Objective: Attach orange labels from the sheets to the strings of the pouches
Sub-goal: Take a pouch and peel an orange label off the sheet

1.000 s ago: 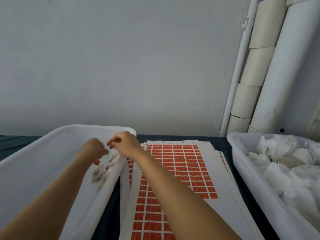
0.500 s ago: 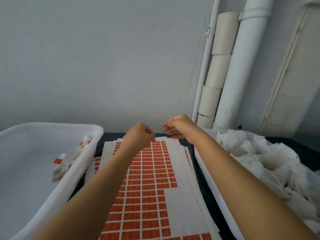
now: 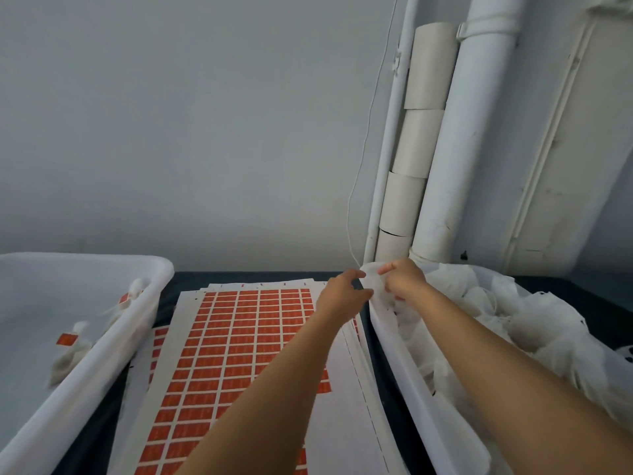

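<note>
A stack of sheets with orange labels [image 3: 239, 337] lies on the dark table between two white bins. The right bin [image 3: 411, 382] holds a pile of white pouches [image 3: 496, 313]. Over its near-left corner my right hand [image 3: 404, 281] pinches one white pouch [image 3: 371, 277] and lifts it just above the rim. My left hand [image 3: 342, 293] is right beside that pouch, finger and thumb parted at its left edge. The left bin [image 3: 102, 341] holds a few pouches with orange labels [image 3: 68, 347] on them.
White pipes and cardboard tubes [image 3: 421, 149] stand against the wall behind the right bin. A thin white cord [image 3: 359, 166] hangs down the wall. Dark table surface [image 3: 239, 277] shows between the bins and behind the sheets.
Both hands moved right, from the left bin across the sheets to the right bin. My right hand took hold of a white pouch, and my left hand uncurled next to it.
</note>
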### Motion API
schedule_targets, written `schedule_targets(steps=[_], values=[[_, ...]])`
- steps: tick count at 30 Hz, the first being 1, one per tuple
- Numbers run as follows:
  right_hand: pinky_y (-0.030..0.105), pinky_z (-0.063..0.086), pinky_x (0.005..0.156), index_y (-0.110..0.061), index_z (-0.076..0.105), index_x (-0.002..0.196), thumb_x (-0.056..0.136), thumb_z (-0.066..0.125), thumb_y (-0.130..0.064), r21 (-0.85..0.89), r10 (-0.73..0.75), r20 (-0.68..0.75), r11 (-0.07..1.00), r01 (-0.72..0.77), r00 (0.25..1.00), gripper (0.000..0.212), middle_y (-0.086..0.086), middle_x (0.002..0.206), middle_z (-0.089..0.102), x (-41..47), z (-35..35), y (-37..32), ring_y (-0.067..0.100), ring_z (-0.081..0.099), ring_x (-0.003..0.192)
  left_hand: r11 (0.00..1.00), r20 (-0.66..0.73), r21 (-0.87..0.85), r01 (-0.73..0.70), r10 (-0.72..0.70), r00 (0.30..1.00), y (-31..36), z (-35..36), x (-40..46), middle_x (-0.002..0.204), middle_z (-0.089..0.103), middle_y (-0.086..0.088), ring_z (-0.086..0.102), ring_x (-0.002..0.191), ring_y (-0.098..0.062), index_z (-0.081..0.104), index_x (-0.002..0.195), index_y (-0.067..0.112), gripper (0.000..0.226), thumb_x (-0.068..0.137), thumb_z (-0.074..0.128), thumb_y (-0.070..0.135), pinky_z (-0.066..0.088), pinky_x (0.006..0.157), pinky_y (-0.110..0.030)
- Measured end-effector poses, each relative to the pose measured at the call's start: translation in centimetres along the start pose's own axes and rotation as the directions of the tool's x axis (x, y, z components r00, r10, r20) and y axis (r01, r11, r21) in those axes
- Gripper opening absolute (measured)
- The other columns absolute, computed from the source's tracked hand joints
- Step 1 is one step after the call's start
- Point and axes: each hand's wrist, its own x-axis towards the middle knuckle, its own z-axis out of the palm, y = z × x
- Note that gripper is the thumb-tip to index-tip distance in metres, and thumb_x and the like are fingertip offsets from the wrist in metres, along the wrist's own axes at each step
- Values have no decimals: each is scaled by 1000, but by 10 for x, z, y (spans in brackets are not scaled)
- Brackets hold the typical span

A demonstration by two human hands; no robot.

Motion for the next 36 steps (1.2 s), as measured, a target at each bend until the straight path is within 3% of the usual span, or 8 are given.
schedule_targets(steps=[5, 8, 14, 18, 20, 25, 28, 36], values=[[36, 48, 70, -12, 47, 128, 91, 47, 0, -72, 1, 156, 997, 10, 988, 38, 20, 121, 53, 8, 11, 9, 28, 51, 89, 998, 2, 43, 37, -37, 999, 5, 21, 15, 131, 49, -12, 55, 110, -29, 43, 136, 29, 48, 90, 54, 38, 49, 94, -40], [32, 49, 64, -8, 61, 95, 90, 48, -4, -149, -30, 69, 988, 40, 997, 15, 17, 98, 60, 13, 13, 17, 28, 55, 75, 996, -3, 78, 35, -35, 999, 6, 29, 20, 134, 47, -10, 52, 115, -26, 42, 137, 29, 47, 91, 52, 38, 45, 88, -33], [27, 43, 70, -7, 68, 88, 87, 62, -13, -80, -101, -202, 993, 86, 974, 8, 9, 95, 67, 13, 9, 15, 25, 60, 83, 999, -10, 18, 34, -34, 999, 13, 22, 20, 132, 48, -13, 54, 110, -30, 37, 140, 24, 57, 88, 58, 23, 50, 93, -41], [31, 47, 75, -7, 70, 82, 81, 68, -13, 78, -240, -293, 959, 273, 925, 6, 8, 88, 68, 1, -9, -14, 24, 61, 80, 994, -38, -109, -30, 26, 999, 21, 11, 10, 129, 55, -8, 54, 113, -28, 45, 134, 17, 49, 89, 62, 23, 48, 95, -42], [36, 50, 78, -3, 70, 87, 81, 69, -10, 235, -283, -250, 910, 341, 926, 9, 8, 87, 68, -13, -17, -33, 21, 60, 74, 973, -106, -221, -73, 50, 993, 24, 2, 1, 123, 57, -2, 56, 108, -23, 50, 130, 15, 43, 90, 62, 25, 49, 89, -37], [34, 55, 69, -10, 61, 76, 84, 67, -8, 542, -274, -126, 786, 297, 954, 10, 7, 79, 64, -57, -9, -61, 15, 57, 55, 928, -235, -318, -195, 122, 964, 15, -27, -30, 71, 56, 2, 50, 62, -12, 57, 87, 14, 21, 93, 56, 35, 43, 58, -25], [27, 54, 61, -12, 61, 79, 84, 68, -11, 600, -234, -25, 775, 201, 972, 9, 6, 73, 64, -80, 18, -59, 13, 57, 50, 923, -256, -351, -156, 66, 965, -11, -39, -53, 74, 62, 1, 59, 68, -13, 57, 81, 24, 14, 93, 57, 31, 54, 68, -29], [13, 49, 57, -16, 62, 96, 93, 56, -25, 495, -144, 140, 867, 56, 980, 12, -1, 93, 66, -107, 99, -23, 8, 61, 70, 959, -203, -259, 115, -171, 964, -90, -46, -101, 82, 65, 3, 65, 69, -10, 58, 96, 18, 25, 93, 51, 42, 49, 52, -13]])
